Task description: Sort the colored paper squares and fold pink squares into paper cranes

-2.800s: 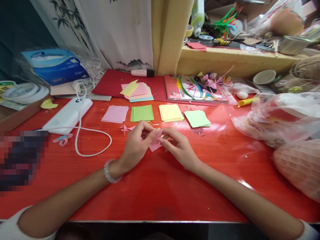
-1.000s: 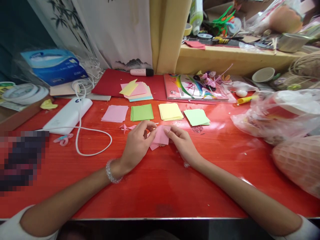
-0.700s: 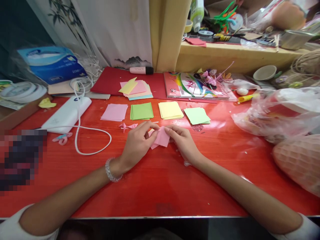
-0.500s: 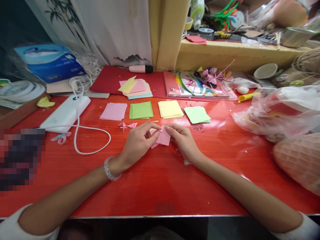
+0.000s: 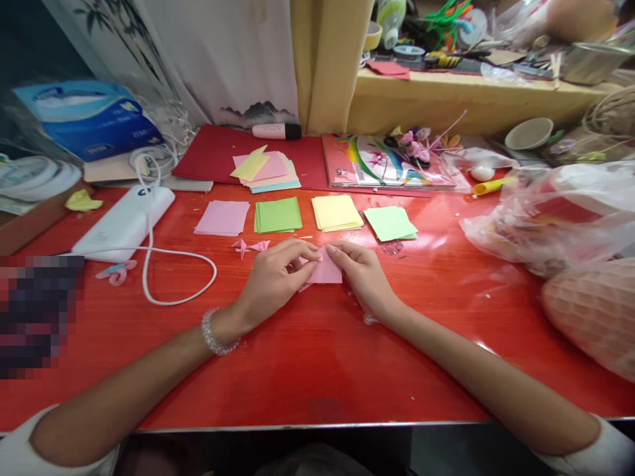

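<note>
Between my hands is a pink square of paper (image 5: 329, 270) with a crease down it, its top edge pinched by both. My left hand (image 5: 278, 274) has thumb and fingertips closed on the paper's upper left. My right hand (image 5: 364, 272) pinches its upper right edge between thumb and forefinger. Another pink edge shows under the paper, partly hidden by the left fingers. Just beyond my left hand lie small folded pink paper pieces (image 5: 251, 246). Behind the hands sit stacks of square paper: pink (image 5: 221, 218), green (image 5: 278, 215), yellow (image 5: 337, 213) and pale green (image 5: 390, 224).
At left are a white power bank (image 5: 124, 223) with a looped white cable (image 5: 181, 303) and a blue tissue pack (image 5: 94, 122). A red folder (image 5: 198, 155) with loose paper sheets (image 5: 268, 170) lies at the back. Clear plastic bags (image 5: 540, 211) crowd the right side.
The pink paper has turned a little and lies flatter and squarer between my fingers. Both hands keep their pinch and have barely moved. The whole view has shifted slightly.
</note>
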A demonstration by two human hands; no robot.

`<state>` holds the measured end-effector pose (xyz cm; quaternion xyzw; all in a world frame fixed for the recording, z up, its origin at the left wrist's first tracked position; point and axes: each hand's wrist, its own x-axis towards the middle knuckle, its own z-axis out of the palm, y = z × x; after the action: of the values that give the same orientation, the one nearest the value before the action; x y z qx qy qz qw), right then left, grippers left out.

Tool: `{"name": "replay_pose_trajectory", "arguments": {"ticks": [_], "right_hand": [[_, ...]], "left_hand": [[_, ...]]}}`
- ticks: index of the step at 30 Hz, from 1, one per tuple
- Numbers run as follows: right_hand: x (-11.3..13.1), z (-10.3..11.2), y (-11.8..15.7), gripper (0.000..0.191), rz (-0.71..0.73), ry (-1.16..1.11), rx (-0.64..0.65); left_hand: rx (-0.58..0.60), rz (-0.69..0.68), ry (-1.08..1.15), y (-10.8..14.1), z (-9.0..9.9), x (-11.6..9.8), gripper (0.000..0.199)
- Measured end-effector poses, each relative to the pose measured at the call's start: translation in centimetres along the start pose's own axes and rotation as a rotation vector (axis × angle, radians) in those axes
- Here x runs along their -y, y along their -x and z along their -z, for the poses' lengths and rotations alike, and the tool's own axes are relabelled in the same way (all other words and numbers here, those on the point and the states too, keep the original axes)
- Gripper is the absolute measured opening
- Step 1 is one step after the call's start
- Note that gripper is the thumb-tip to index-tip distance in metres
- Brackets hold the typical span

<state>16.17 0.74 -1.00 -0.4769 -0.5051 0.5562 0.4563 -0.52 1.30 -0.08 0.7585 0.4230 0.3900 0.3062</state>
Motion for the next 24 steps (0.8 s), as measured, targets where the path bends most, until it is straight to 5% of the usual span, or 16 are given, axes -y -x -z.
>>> {"name": "replay_pose_trajectory", "arguments": {"ticks": [24], "right_hand": [[0.01,0.0,0.14,0.026,0.029,-0.006,0.018]], "left_hand": [[0.065,0.045,0.024,-0.07,0.02,-0.25,0.01]]}}
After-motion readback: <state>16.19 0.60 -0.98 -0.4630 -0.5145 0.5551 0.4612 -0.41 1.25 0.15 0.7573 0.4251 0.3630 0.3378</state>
